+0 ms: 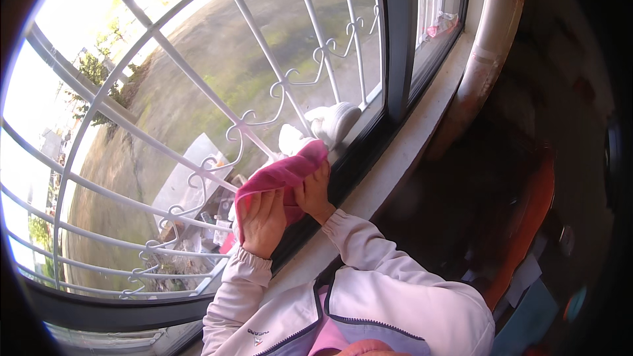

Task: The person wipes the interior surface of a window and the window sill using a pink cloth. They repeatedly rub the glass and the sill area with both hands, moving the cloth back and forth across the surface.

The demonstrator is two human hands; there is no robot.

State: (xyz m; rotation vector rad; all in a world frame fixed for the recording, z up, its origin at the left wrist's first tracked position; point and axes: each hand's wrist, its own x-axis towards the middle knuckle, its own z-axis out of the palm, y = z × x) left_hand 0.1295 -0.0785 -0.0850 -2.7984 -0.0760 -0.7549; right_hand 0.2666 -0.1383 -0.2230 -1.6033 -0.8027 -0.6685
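Note:
A magenta cloth is bunched between my hands above the black window track. My left hand has its fingers pressed up under the cloth's folded edge. Gripping the other end, my right hand sits close to the frame, its fingertips partly covered by fabric. Just beyond the cloth a pair of white shoes rests on the outer ledge, against the bars. The cloth hides part of the nearer shoe.
White metal security bars with scrolls stand outside the window opening. A dark upright window frame rises at right, beside a patterned pipe. Below the bars lie a pale sheet and litter. The light inner sill runs beneath my forearms.

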